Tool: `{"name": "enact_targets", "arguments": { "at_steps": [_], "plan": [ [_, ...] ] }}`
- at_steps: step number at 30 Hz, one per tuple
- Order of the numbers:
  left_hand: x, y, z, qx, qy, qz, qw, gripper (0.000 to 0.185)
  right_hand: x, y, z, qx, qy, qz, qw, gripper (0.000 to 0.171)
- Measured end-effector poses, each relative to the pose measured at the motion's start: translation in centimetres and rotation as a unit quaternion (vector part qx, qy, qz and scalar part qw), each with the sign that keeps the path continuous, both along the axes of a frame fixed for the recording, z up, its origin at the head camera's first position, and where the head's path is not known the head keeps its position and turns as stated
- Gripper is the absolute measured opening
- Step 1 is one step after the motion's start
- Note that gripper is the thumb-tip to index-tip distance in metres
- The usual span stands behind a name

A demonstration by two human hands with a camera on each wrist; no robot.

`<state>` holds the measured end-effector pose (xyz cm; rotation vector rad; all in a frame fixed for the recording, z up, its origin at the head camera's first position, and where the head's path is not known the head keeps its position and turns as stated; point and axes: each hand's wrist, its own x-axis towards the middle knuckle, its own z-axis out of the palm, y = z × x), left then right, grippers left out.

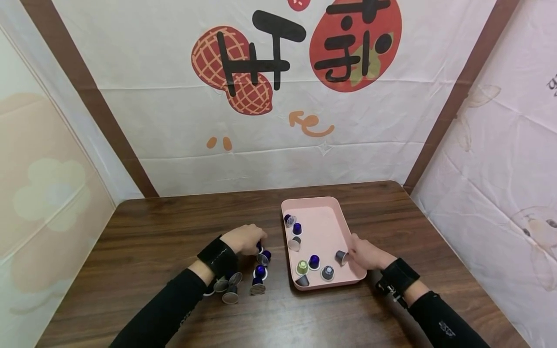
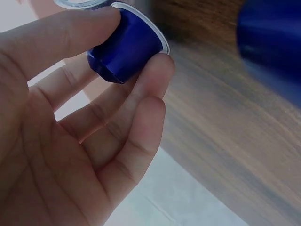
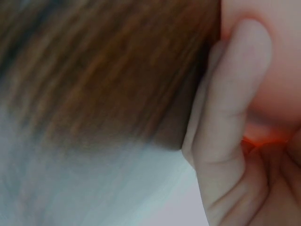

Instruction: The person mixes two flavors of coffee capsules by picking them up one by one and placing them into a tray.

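Dark wood-grain table (image 1: 152, 232), rounded far corners. White fabric backdrop (image 1: 174, 121) behind it, printed with a red peanut (image 1: 209, 58), black characters and an orange arrow (image 1: 310, 123). Brown strips (image 1: 93, 104) run diagonally at both back corners. Even, soft light.

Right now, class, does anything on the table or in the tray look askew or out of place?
Yes. In the pink tray, several capsules lie tipped on their sides, such as the grey capsule at the right hand. Others stand upright. Loose capsules on the table are equally jumbled near the left hand.
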<state>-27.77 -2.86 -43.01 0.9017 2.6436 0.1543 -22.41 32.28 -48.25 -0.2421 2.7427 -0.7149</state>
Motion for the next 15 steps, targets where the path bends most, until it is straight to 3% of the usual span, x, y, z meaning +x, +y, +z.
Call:
{"name": "enact_targets", "arguments": {
  "at_steps": [6,15],
  "plan": [
    [-0.1,0.2,0.7,0.046,0.013,0.005,0.9988,0.009,-0.1,0.1,0.1,0.000,0.003,0.000,1.000,0.030],
    [0.7,1.6,2.2,0.108,0.081,-0.051,0.9896,0.010,-0.1,0.0,-0.2,-0.001,0.034,0.013,0.999,0.020]
  ]
}}
